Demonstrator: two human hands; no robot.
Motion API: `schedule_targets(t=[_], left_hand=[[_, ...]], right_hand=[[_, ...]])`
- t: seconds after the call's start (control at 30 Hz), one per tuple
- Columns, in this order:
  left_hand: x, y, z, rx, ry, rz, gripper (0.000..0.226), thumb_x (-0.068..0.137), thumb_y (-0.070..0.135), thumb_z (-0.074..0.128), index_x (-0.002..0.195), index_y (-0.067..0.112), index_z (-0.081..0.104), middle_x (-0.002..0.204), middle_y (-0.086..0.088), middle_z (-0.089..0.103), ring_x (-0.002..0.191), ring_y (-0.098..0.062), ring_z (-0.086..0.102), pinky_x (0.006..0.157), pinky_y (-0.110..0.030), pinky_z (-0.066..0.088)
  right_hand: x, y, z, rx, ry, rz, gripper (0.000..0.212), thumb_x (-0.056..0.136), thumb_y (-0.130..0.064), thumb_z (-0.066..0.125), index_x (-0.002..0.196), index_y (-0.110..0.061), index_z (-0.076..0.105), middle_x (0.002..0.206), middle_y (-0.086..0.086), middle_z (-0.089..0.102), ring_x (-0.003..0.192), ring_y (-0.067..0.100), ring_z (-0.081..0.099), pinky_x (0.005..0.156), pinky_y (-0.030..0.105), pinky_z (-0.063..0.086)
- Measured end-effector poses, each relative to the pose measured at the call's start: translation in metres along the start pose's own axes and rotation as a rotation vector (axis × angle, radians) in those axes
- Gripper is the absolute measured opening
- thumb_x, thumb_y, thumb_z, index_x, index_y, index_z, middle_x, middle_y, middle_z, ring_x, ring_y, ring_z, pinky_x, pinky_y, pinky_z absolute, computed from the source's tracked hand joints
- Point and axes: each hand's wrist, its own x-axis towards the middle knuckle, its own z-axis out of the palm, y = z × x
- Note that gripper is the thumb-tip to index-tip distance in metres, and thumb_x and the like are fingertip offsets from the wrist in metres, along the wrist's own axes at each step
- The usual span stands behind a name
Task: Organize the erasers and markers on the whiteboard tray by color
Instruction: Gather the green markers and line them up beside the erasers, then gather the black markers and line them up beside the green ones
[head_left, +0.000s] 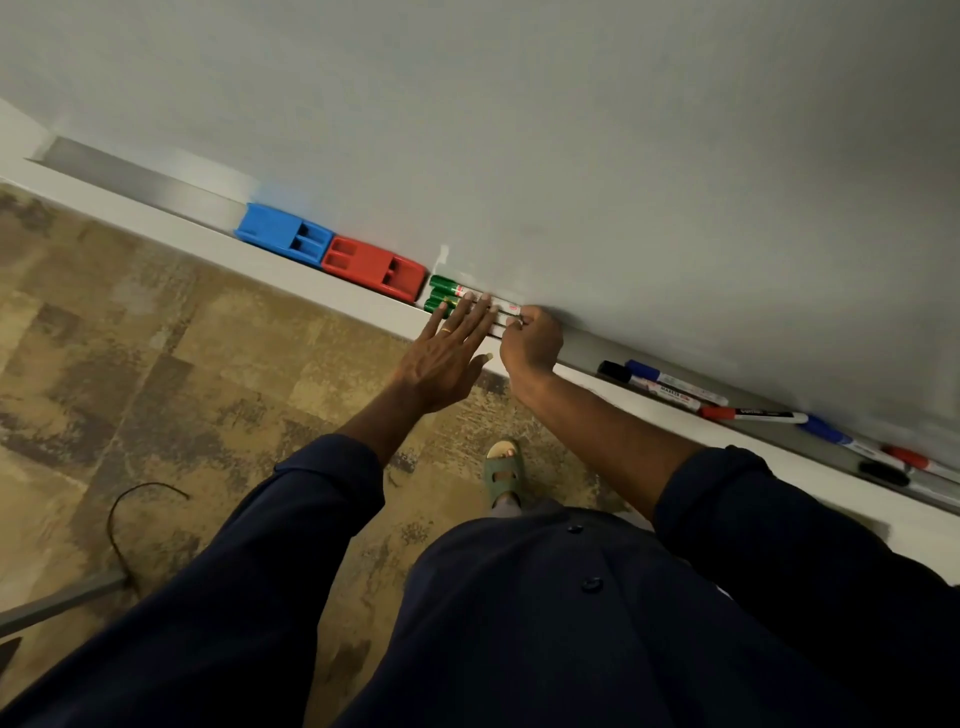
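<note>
A blue eraser (283, 236) and a red eraser (374, 267) sit side by side on the whiteboard tray (291, 267). Right of them lie the green-capped markers (442, 291), grouped together. My left hand (447, 353) rests flat with its fingers spread, fingertips on the green markers' barrels. My right hand (530, 340) is curled at the right ends of those markers, fingers pinching them. Farther right on the tray lie a black marker (615, 371), a blue marker (644, 370), a red marker (719, 413) and more mixed ones.
The whiteboard (571, 130) fills the upper view. Below the tray is a mottled brown floor (182, 364) with a thin dark cable (119, 525). My foot in a green sandal (503, 475) stands under the tray. A grey metal bar (62, 600) lies at lower left.
</note>
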Motion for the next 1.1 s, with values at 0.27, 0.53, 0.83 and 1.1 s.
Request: schedule_targets(t=[0.27, 0.53, 0.83, 1.1], left_hand=[[-0.001, -0.011, -0.002, -0.019, 0.019, 0.045, 0.071, 0.105, 0.046, 0.008, 0.165, 0.008, 0.002, 0.173, -0.011, -0.002, 0.161, -0.025, -0.002, 0.132, -0.046, 0.004], [0.001, -0.012, 0.005, -0.001, 0.057, 0.048, 0.069, 0.107, 0.046, 0.009, 0.165, 0.009, 0.002, 0.173, -0.011, -0.001, 0.162, -0.026, -0.002, 0.131, -0.048, 0.007], [-0.001, -0.013, 0.003, 0.030, 0.044, 0.058, 0.071, 0.107, 0.047, 0.010, 0.164, 0.006, 0.005, 0.173, -0.013, 0.001, 0.162, -0.027, 0.000, 0.130, -0.052, 0.012], [0.001, -0.015, 0.008, 0.021, 0.038, 0.058, 0.082, 0.104, 0.064, 0.013, 0.165, 0.010, -0.001, 0.174, -0.010, -0.005, 0.162, -0.025, -0.005, 0.131, -0.051, 0.010]], right_hand=[[-0.002, -0.013, 0.014, 0.042, -0.014, 0.073, 0.035, 0.086, 0.001, 0.047, 0.057, -0.020, 0.044, 0.069, -0.002, 0.047, 0.067, 0.019, 0.044, 0.063, 0.030, 0.037], [-0.007, 0.008, -0.014, -0.081, -0.190, -0.156, 0.032, 0.097, -0.002, 0.044, 0.123, 0.001, 0.063, 0.125, 0.020, 0.065, 0.108, 0.026, 0.059, 0.090, 0.033, 0.046], [0.007, 0.116, -0.154, -0.660, -0.147, -0.796, 0.045, 0.093, 0.006, 0.051, 0.135, -0.007, 0.058, 0.132, 0.011, 0.062, 0.123, 0.021, 0.056, 0.109, 0.032, 0.048], [0.035, 0.103, -0.179, -0.791, -0.241, -0.873, 0.037, 0.093, 0.005, 0.059, 0.129, -0.003, 0.063, 0.125, 0.016, 0.066, 0.114, 0.032, 0.064, 0.096, 0.042, 0.055]])
